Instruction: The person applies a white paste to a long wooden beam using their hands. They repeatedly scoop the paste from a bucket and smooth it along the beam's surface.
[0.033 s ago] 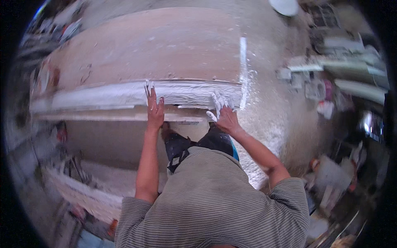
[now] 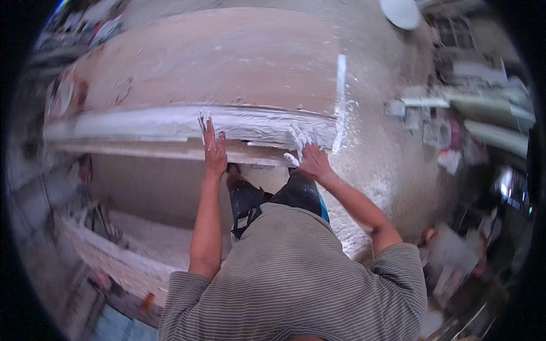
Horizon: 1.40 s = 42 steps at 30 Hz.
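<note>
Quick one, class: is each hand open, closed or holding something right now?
Left hand: open, nothing visibly held.
Right hand: open, nothing visibly held, at the long, white, paste-coated strip.

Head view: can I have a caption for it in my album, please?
Messy work: left hand and right hand, both white-smeared, at a long white strip edging a brownish surface.

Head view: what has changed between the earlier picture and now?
The white disc and brownish board appear slightly farther right, probably because the view shifted. Nothing was visibly grasped or released; the left hand and right hand stay at the white edge.
</note>
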Motion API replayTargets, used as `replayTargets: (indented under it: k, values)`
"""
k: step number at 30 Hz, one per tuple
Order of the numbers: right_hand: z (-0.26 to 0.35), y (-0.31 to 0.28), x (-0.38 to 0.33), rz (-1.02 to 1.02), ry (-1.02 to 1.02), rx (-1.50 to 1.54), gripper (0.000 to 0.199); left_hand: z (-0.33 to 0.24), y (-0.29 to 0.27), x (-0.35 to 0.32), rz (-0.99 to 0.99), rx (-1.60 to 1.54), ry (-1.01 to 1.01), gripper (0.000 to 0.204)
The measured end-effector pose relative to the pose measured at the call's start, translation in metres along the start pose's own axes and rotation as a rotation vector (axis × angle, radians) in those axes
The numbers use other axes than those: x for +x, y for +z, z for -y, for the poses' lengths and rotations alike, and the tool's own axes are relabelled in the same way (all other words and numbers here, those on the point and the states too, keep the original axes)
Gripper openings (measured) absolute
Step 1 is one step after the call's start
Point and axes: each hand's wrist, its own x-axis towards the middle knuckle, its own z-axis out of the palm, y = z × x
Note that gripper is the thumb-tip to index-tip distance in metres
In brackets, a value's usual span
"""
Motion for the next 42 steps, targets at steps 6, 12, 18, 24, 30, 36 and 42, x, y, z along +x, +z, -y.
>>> replayTargets:
  k: [6, 12, 18, 24, 30, 36, 42]
  values:
    - [0.011, 0.022, 0.109, 0.76, -0.416, -0.083, 0.054, -0.025, -0.013, -0.089, -0.321, -0.161, -0.462, 0.056]
    - [0.121, 0.11, 0.211, 0.623, -0.858, -0.13, 0.028, -0.017, 0.053, -0.087, -0.44, -0.268, -0.39, 0.06]
    - [0.087, 0.105, 0.178, 0.621, -0.99, -0.179, 0.029, 0.015, 0.042, -0.094, -0.625, -0.356, -0.505, 0.06]
    - [-0.072, 0.019, 0.053, 0.645, -0.543, -0.224, 0.044, 0.041, 0.006, -0.132, -0.711, -0.44, -0.713, 0.06]
    - [0.021, 0.127, 0.147, 0.493, -0.874, -0.372, 0.025, 0.051, -0.01, -0.164, -0.744, -0.493, -0.83, 0.059]
    - [0.266, 0.177, 0.265, 0.489, -0.862, -0.226, 0.066, 0.066, -0.025, -0.2, -0.781, -0.535, -0.954, 0.059]
    - [0.278, 0.191, 0.281, 0.597, -1.046, -0.59, 0.048, 0.082, -0.041, -0.23, -0.906, -0.564, -0.93, 0.059]
